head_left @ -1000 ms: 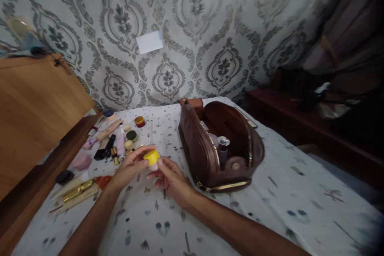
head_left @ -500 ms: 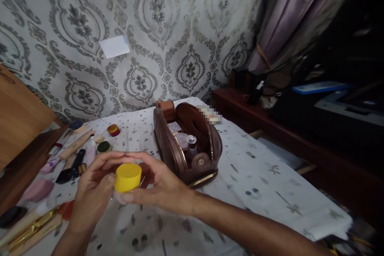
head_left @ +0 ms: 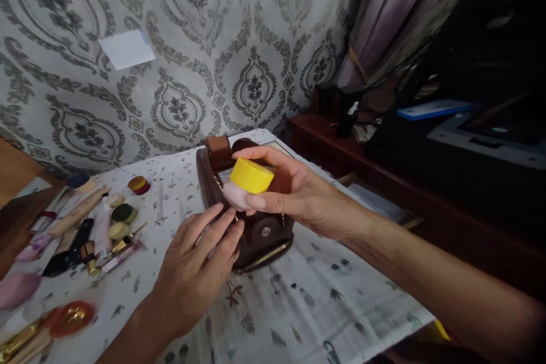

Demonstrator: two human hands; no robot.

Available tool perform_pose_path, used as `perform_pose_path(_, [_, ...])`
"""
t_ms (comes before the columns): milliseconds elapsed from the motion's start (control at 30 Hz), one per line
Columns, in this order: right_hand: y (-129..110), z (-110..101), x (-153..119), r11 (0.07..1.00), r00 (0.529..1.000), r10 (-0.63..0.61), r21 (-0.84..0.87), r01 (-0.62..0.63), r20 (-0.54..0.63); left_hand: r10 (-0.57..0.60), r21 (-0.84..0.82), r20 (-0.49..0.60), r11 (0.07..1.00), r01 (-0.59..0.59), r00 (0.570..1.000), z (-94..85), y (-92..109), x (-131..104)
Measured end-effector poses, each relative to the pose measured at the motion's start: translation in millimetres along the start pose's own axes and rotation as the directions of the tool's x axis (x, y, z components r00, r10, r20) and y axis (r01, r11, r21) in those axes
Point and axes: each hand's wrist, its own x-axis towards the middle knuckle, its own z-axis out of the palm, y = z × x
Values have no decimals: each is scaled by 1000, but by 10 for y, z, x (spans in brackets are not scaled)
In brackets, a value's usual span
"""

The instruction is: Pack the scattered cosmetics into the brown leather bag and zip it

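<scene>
Yellow plastic-looking lid and pale pinkish body make the small round jar [head_left: 248,183], which is in the right hand [head_left: 301,193]. In this view it lies over the opening of the dark brown leather-look bag [head_left: 262,245], and it is tilted. The right fingers are clamped on the jar, with the thumb at the near side and the other fingers behind the lid. I judge this hold is secure, but it is good to grip the body also, because a lid alone could turn loose.

The left hand [head_left: 196,267] has its fingers a little apart, and it holds nothing; its fingertips are just beside the bag and the jar, and I cannot tell if they touch. This hand would serve well to steady the bag's near wall. The gold-toothed zip [head_left: 218,183] at the opening could scratch, so the jar should be well clear of it. Inside, a silver glittery item [head_left: 224,175] shows partly, and a gentle hand is wise above it. The bag stands on a bench with a white printed cloth [head_left: 170,182].
</scene>
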Motion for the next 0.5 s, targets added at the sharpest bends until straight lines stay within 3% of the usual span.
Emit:
perform_pose_path(67, [37,-61,44,989,999,-33,-141,33,-1,28,33,32,999,-29,999,48,-7,-33])
perform_pose_path(133, [62,-99,87,917,997,-78,-394,70,-4,36,19,40,999,-36,999,75,-20,-86])
perform_pose_path(200, [64,-114,132,738,995,-97,-670,84,17,34,8,42,999,-34,999,92,-30,-136])
perform_pose_path(267, [51,-107,187,546,997,-45,-834,72,57,22,0,37,1000,-22,999,111,-32,-168])
perform_pose_path(400, [41,-63,328,288,980,152,-954,77,125,-12,-22,6,1000,13,1000,162,-20,-188])
perform_pose_path(500, [72,-34,433,113,941,285,-981,158,184,-26,-34,-3,999,26,1000,182,-19,-200])
